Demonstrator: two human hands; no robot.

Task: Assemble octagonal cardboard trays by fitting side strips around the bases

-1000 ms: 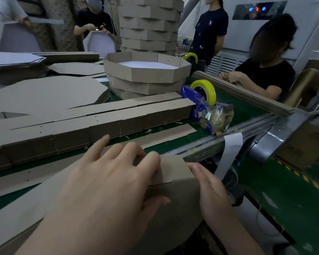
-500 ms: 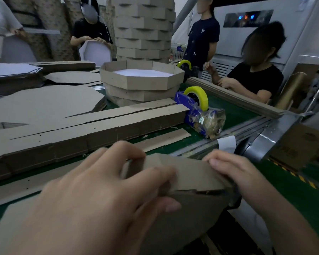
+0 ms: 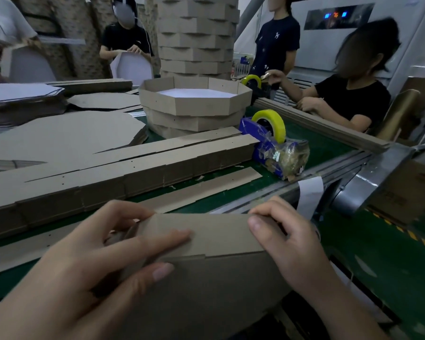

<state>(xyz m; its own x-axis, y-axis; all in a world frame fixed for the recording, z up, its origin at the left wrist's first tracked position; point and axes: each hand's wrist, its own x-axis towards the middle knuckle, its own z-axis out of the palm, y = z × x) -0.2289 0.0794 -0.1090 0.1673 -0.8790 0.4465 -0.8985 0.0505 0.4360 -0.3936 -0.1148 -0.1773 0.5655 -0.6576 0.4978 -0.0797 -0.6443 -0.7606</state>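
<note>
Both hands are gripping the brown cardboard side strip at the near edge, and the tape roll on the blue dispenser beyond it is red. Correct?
Not quite. The head view shows the tape roll on the blue dispenser is yellow, not red. The left hand and right hand do both grip the brown cardboard side strip at the near edge.

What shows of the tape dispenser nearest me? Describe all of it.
The tape dispenser has a blue body that looks plastic and carries an upright roll of yellow tape. Its near end is smothered in crumpled clear tape scraps. It stands on the green belt, close against the right end of the stack of side strips; whether they touch is unclear. Nobody holds it.
</note>
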